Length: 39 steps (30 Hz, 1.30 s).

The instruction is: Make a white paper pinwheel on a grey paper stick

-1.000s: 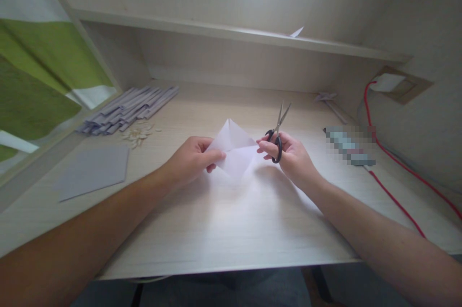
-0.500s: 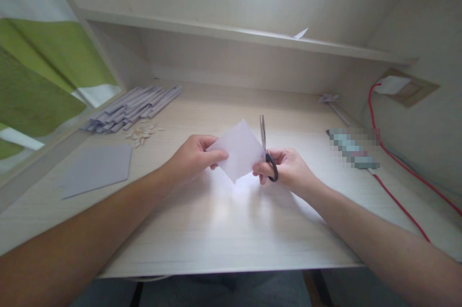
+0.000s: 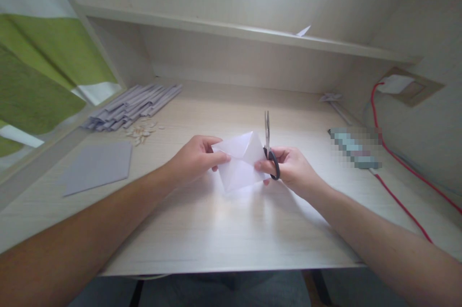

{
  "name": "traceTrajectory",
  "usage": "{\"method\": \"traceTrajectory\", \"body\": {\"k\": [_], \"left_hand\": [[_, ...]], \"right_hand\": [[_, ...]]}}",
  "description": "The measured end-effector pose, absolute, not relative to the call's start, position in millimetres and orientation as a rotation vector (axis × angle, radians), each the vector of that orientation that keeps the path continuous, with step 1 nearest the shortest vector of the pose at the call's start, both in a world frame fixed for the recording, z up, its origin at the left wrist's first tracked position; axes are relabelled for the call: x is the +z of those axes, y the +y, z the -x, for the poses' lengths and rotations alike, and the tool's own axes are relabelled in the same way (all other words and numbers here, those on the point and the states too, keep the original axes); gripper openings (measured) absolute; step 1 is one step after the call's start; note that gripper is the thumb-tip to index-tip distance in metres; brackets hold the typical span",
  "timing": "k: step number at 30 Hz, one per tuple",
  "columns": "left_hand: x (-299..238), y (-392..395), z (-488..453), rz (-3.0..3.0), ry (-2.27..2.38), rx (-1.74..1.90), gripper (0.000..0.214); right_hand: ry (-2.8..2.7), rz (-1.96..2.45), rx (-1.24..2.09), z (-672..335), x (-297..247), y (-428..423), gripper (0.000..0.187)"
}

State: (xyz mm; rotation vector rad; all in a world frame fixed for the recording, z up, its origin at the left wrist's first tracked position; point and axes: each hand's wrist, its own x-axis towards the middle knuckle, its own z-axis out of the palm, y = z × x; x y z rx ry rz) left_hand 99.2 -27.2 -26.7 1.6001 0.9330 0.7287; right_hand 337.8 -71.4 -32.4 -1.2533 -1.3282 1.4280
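A folded white sheet of paper (image 3: 238, 172) is held up between my two hands, a little above the desk, with crease lines and a raised flap showing. My left hand (image 3: 198, 155) pinches its left corner between thumb and fingers. At the right edge my right hand (image 3: 285, 165) grips the paper with the thumb in front. That same hand also carries a pair of scissors (image 3: 267, 136) by the black handles, with the blades pointing up and nearly closed together.
On the left lie a stack of rolled paper tubes (image 3: 133, 105), a scatter of small pale pieces (image 3: 140, 131) and a stack of white paper (image 3: 99, 167). A blurred phone (image 3: 353, 148) with a red cable (image 3: 404, 208) lies at right. A paper stick (image 3: 341, 110) rests behind it.
The paper has opened from a flat diamond into a creased shape with its flap lifted and its lower part spread. My right hand and the scissors have shifted slightly right.
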Motion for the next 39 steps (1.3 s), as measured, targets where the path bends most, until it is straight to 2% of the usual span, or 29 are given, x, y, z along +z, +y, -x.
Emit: {"method": "traceTrajectory", "body": {"k": [10, 13, 17, 20, 29, 39], "left_hand": [[-26, -31, -106, -1.526, 0.945, 0.941, 0.024], [-26, -32, -107, -1.514, 0.954, 0.891, 0.024], [-29, -33, -106, -1.556, 0.919, 0.675, 0.035], [-31, -36, -107, -1.551, 0.912, 0.584, 0.032], [-26, -36, -109, -1.469, 0.94, 0.691, 0.02], [-29, -32, -106, -1.454, 0.907, 0.73, 0.028]], "right_hand": [[-1.345, 1.275, 1.522, -335, -34, -73, 0.027], [-1.333, 1.235, 1.441, -335, -32, -75, 0.023], [-1.299, 1.203, 1.296, -338, -31, -74, 0.021], [-1.268, 1.213, 1.231, -340, -32, -73, 0.024], [-1.246, 1.2, 1.124, -342, -38, -71, 0.022], [-1.272, 1.213, 1.147, -339, -32, -76, 0.024]]}}
